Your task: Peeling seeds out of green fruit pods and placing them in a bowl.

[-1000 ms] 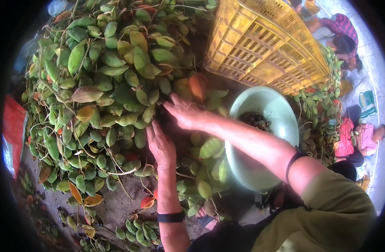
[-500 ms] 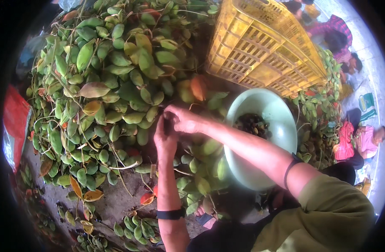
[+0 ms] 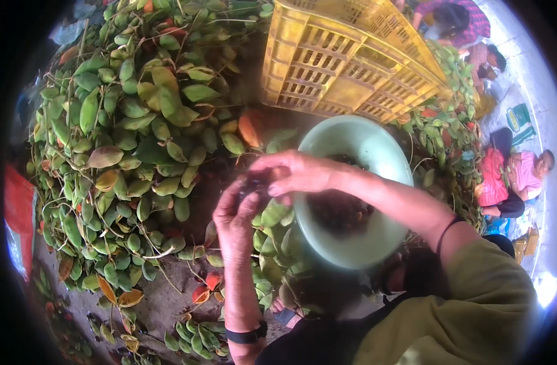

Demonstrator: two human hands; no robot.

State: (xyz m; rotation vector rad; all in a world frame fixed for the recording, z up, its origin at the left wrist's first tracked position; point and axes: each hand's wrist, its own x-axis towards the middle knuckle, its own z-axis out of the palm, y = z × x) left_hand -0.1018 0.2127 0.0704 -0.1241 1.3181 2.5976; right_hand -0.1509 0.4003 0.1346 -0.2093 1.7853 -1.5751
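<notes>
My left hand (image 3: pixel 234 210) is cupped, palm up, with its fingers and thumb curled round a small dark clump that looks like dark seeds (image 3: pixel 254 185). From the right, my right hand (image 3: pixel 299 173) reaches over the basin's left rim and pinches at the same clump, so the hands almost meet. The single seeds are blurred and partly hidden by fingers. Beneath my right forearm stands a pale green basin (image 3: pixel 351 255) with dark seeds (image 3: pixel 345 210) in its bottom. Left of my hands rises a big heap of green pods (image 3: pixel 150 128) on stems.
A yellow plastic crate (image 3: pixel 351 67) stands tilted behind the basin. Red split pods (image 3: pixel 205 289) and a green bunch (image 3: pixel 193 334) lie on the ground near my left forearm. A red sack (image 3: pixel 20 207) is at far left. Other people (image 3: pixel 528 173) sit along the right.
My hands have drawn back from the edge of the pod heap toward the basin, my right hand now over its rim. The dark clump shows between my fingers. The view has shifted a little.
</notes>
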